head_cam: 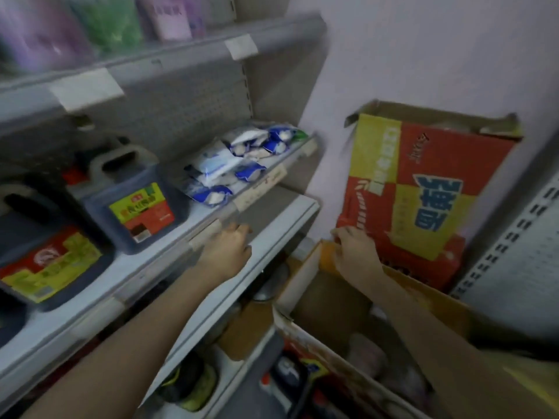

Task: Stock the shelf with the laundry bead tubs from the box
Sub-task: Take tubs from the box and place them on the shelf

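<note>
- Firstly, on the far left, a risk of knocking the dark jugs [133, 207]: standing close to the front of the shelf [284, 225], just beside the left forearm, so easily pushed by a careless sweep.
- Then the left hand [228, 249]: laid on the shelf front edge with fingers stretched forward, holding nothing; likely to scrape a price label there when pulling back.
- Behind it, blue and white bags [239, 158] heaped loosely near their rail; could slide down if bumped during stocking.
- Further right, the right hand [354, 252]: pinching the far flap [325, 257] of the open box [329, 297]; could tear the cardboard or tip the box by pulling too hard.
- Inside the box, pale pinkish shapes, probably the laundry bead tubs [367, 356], but too blurred to say surely; none visible on the shelf.
- Just behind the flap, a red and yellow carton [423, 192] leaning on the wall [393, 55]; may fall forward into the box if dragged by the flap.
- As for surface and room: pale metal shelving with a perforated back, a bare stretch at its right end, a lilac wall, another perforated panel [514, 261] at the far right; a narrow corner, with little space for elbows.
</note>
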